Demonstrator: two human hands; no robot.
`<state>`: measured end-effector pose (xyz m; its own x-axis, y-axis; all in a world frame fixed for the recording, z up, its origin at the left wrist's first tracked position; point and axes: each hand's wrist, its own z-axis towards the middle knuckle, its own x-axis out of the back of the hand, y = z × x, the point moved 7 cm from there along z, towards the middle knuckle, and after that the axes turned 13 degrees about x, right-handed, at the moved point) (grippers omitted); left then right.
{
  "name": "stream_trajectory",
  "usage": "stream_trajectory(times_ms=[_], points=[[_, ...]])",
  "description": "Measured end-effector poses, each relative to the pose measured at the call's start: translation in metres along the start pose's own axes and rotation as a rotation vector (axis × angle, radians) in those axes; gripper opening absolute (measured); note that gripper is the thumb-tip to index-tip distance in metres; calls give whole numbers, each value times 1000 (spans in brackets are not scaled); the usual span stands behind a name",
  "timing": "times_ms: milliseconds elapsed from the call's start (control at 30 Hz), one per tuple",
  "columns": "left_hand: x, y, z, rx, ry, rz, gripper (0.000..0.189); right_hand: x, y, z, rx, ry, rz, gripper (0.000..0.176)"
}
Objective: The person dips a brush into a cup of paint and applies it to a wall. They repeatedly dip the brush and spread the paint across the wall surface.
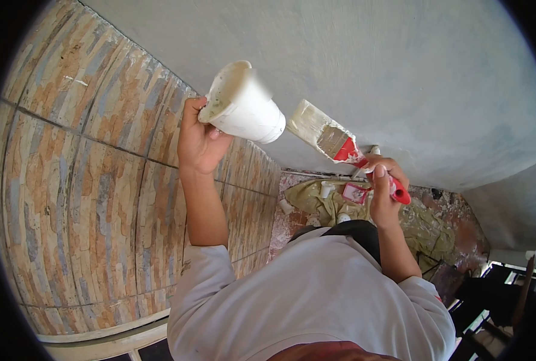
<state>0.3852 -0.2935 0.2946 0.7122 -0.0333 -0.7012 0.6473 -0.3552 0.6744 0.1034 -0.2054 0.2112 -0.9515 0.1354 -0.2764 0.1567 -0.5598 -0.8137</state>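
My left hand (203,137) grips a white plastic cup (250,111) by its rim, thumb at the edge. The cup is tilted with its mouth to the upper left, and pale paint coats its inside. In my right hand (387,189) is a wide paintbrush (343,147) with a red handle. Its bristles are caked in whitish paint and point up and left, toward the grey wall (400,78). The brush tip lies just right of the cup's base in this view.
Stone-patterned tiles (99,198) cover the wall on the left. Below, a paint-spattered olive cloth (424,228) lies on the floor with a red-rimmed tray (355,193) and a small white container (327,190). Dark furniture (490,301) stands at the lower right.
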Motion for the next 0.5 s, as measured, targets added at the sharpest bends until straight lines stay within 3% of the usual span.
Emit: stream_trajectory(times_ms=[67, 167, 333, 500], points=[[3, -8, 8, -19, 16, -12, 16, -11, -19, 5, 354, -127, -217, 10], [-2, -19, 14, -64, 32, -4, 17, -25, -32, 1, 463, -245, -318, 6], [-5, -33, 17, -154, 158, 81, 19, -31, -27, -6, 508, -324, -393, 6], [3, -35, 19, -195, 175, 89, 17, -21, -19, -5, 416, -294, -310, 4]])
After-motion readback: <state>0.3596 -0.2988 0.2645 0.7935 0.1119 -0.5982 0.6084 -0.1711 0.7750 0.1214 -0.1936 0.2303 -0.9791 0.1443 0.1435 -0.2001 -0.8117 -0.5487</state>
